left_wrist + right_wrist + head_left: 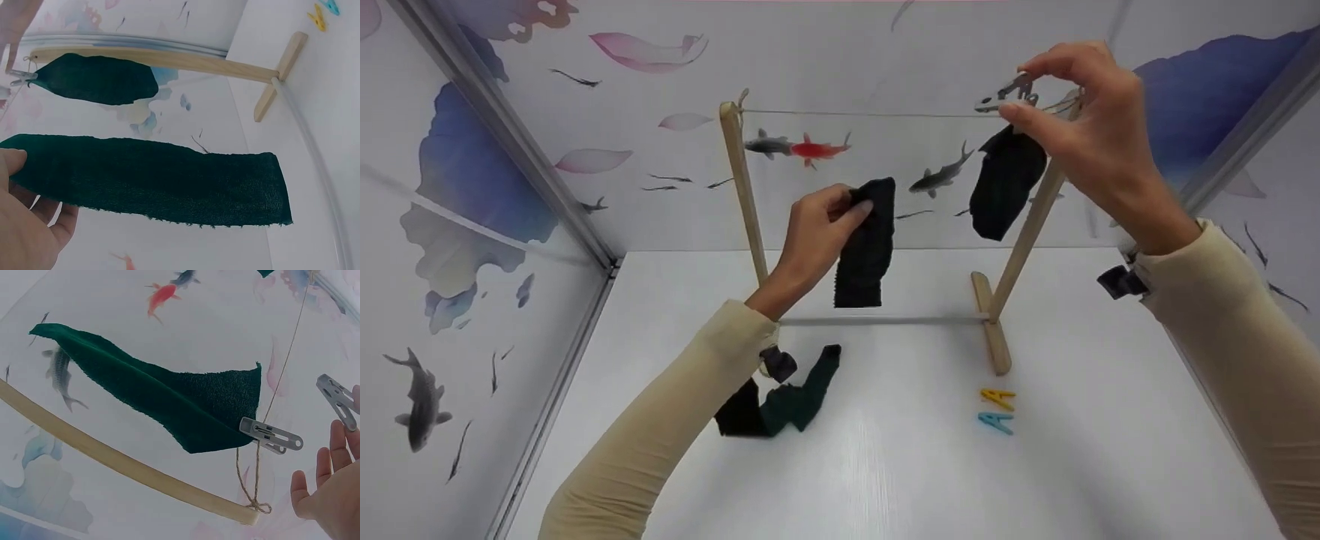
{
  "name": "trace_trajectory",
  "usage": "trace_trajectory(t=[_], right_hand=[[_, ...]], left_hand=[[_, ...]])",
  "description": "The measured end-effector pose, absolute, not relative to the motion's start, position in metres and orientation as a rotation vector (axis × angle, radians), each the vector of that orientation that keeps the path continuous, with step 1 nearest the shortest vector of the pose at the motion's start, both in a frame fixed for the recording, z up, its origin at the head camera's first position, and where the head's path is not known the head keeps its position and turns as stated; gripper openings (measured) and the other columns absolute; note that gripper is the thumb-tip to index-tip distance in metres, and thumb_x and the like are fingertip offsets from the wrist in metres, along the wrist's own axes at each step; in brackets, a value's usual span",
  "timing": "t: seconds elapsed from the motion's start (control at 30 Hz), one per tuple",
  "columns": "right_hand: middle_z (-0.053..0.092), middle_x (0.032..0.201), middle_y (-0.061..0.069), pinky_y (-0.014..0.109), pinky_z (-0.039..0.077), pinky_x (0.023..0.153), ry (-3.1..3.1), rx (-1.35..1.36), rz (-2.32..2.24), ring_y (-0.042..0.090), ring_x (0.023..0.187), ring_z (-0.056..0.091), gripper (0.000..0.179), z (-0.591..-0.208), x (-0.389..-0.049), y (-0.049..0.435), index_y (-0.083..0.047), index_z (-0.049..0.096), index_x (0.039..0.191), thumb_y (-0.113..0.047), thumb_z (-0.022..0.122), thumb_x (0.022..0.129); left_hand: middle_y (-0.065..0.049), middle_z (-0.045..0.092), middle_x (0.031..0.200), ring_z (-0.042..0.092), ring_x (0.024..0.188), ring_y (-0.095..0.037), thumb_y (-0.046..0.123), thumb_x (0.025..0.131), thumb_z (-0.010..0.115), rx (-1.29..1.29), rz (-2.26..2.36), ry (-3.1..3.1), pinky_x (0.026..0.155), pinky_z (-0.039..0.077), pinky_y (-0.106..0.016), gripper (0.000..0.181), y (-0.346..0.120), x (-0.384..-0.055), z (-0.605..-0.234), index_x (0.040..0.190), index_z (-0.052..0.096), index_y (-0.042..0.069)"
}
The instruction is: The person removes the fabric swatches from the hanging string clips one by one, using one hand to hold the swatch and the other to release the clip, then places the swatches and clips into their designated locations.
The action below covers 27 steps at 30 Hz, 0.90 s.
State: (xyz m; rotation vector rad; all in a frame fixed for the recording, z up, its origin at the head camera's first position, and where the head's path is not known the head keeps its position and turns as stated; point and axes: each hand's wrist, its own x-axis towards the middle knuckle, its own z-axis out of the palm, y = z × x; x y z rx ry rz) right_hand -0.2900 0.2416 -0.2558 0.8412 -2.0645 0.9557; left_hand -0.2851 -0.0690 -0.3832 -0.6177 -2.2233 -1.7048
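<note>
Left hand (pixel 819 232) pinched a green cloth (pixel 146 183) clear of the string (pixel 847 114), right hand (pixel 1102 124) pinched a grey clip (pixel 334 403) near it

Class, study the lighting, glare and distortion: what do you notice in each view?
Head view: pale glare streaks the white tabletop, and the held sock reads almost black; left wrist view: that sock shows dark green, and the white crossbar curves, probably from lens distortion; right wrist view: the wooden post looks bowed too.
</note>
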Motion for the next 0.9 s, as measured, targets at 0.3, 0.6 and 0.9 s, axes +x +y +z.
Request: trace_trajectory(t=[0.3, 0.6, 0.9], right_hand=[[0.072, 0.125, -0.001, 0.025, 0.047, 0.113, -2.063, 0.808, 1.029, 0.007, 0.121, 0.061, 0.039, -0.273, -0.275, 0.253, 0.009, 0.073, 0.129, 0.012, 0.082, 0.091], [0.067, 0.125, -0.014, 0.026, 0.052, 0.112, -2.071, 0.791, 1.108, 0.014, 0.121, 0.065, 0.045, -0.289, -0.263, 0.264, 0.013, 0.073, 0.125, 0.026, 0.080, 0.083], [0.071, 0.119, 0.007, 0.024, 0.053, 0.110, -2.114, 0.759, 1.173, 0.017, 0.115, 0.068, 0.047, -0.308, -0.250, 0.270, 0.014, 0.072, 0.123, 0.031, 0.078, 0.080]], left_hand=[[-0.009, 0.077, 0.104, 0.075, 0.096, -0.018, 0.011, 0.108, 0.073, -0.588, -1.699, -2.229, 0.089, 0.062, -0.030, 0.013, -0.093, -0.271, -0.389, 0.113, 0.078, 0.001], [-0.009, 0.078, 0.105, 0.076, 0.098, -0.020, 0.012, 0.107, 0.075, -0.587, -1.720, -2.235, 0.087, 0.060, -0.028, 0.012, -0.108, -0.258, -0.391, 0.113, 0.079, 0.002], [-0.009, 0.079, 0.110, 0.078, 0.103, -0.021, 0.010, 0.108, 0.073, -0.592, -1.773, -2.226, 0.092, 0.063, -0.032, 0.013, -0.123, -0.247, -0.394, 0.115, 0.079, 0.001]])
